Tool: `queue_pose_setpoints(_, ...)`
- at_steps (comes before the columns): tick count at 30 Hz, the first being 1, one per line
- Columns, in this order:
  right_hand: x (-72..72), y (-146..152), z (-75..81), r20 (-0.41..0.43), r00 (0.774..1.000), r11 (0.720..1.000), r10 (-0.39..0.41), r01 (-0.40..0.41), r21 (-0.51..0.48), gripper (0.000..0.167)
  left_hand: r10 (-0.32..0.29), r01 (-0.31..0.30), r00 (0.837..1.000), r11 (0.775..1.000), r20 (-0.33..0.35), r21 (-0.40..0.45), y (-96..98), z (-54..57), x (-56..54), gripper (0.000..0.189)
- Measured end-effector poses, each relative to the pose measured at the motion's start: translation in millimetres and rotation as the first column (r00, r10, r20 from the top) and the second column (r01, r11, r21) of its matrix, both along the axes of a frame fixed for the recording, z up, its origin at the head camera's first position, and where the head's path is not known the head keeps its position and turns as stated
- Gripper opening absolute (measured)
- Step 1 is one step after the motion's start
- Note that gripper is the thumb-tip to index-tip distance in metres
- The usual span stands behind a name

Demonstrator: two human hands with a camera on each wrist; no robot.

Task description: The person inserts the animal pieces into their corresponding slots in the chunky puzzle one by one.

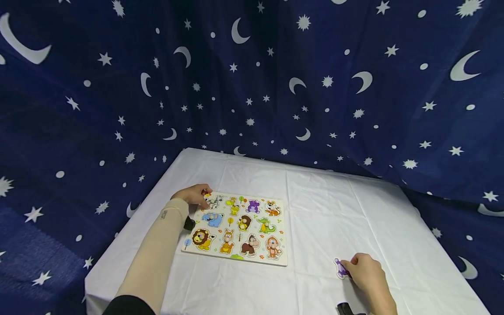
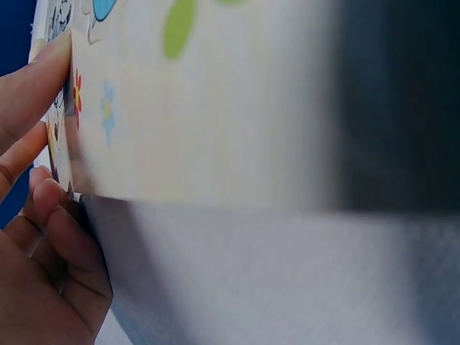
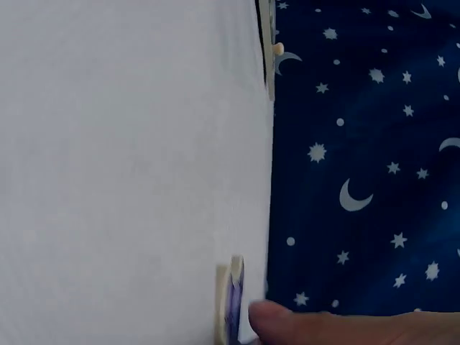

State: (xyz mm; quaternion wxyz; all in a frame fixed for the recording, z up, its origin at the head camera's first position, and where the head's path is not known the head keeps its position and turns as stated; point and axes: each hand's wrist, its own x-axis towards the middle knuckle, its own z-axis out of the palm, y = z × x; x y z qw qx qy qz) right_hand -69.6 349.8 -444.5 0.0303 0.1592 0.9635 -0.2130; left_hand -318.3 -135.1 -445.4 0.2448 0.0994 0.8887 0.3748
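Note:
A wooden animal puzzle board (image 1: pixel 236 260) lies on the table, its cartoon animals in several rows, among them a lion (image 1: pixel 202 239), a blue elephant (image 1: pixel 213 219) and a green crocodile (image 1: pixel 266 225). My left hand (image 1: pixel 192 195) grips the board's far left corner; in the left wrist view the fingers (image 2: pixel 72 244) curl at its edge. Well to the right of the board, my right hand (image 1: pixel 366 272) pinches a purple animal puzzle piece (image 1: pixel 339 267) between thumb and fingers, at or just above the cloth. Which animal it shows, I cannot tell.
A white cloth (image 1: pixel 315 218) with fold lines covers the table. Dark blue curtains (image 1: pixel 267 109) with moons and stars hang behind it and at both sides. Black wrist mounts (image 1: pixel 189 223) sit beside both wrists.

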Motion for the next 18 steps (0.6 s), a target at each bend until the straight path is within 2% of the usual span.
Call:
queue_pose_setpoints(5,3.0,-3.7,-3.8,-0.026,1.0,1.0,-0.009,0.008,-0.022,0.029,-0.004,0.004,1.0,1.0,0.002,-0.002,-0.4,0.2,0.9,0.062)
queue_pose_setpoints(12,2.4,-7.7,-4.8,-0.022,1.0,0.996,0.001,-0.003,-0.085,0.028,-0.009,0.009,1.0,1.0,-0.001,-0.016,-0.9,-3.2,-2.0,0.06)
queue_pose_setpoints(18,0.8,-9.4,-5.5,-0.033,0.999,0.995,-0.005,0.002,-0.097,0.029,-0.014,0.014,1.0,1.0,-0.014,-0.015,-1.4,-0.9,-1.6,0.059)
